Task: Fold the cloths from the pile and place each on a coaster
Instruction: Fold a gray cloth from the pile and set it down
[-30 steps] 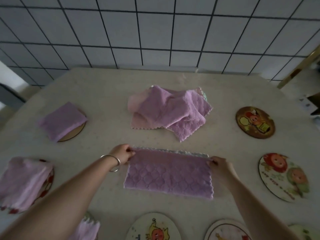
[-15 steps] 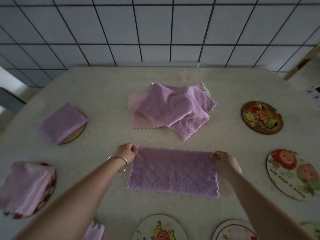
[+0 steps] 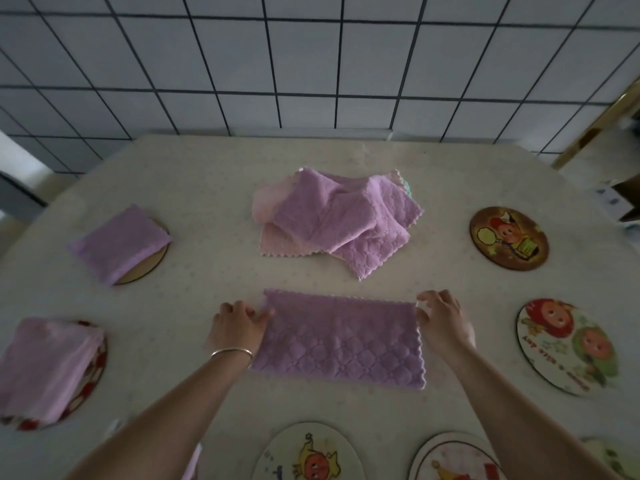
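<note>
Left hand (image 3: 239, 327) lay with fingers curled on the left edge of the half-folded purple cloth (image 3: 341, 341), thumb and fingers pressing the upper left corner; right hand (image 3: 443, 320) sat at the cloth's right edge with fingers spread loosely, tips touching the upper right corner, no clear pinch. A silver bangle (image 3: 232, 353) circled the left wrist. The cloth lay flat on the table (image 3: 207, 174), long side across. At 12 o'clock from it sat the unfolded pile (image 3: 332, 220). At 10 o'clock a folded purple cloth (image 3: 119, 242) covered most of a coaster (image 3: 152, 268); at 9 o'clock another folded cloth (image 3: 45, 368) rested on a red-rimmed coaster (image 3: 93, 375). Bare cartoon coasters were noted at 2 o'clock (image 3: 509, 239), 3 o'clock (image 3: 568, 346) and 6 o'clock (image 3: 308, 455).
</note>
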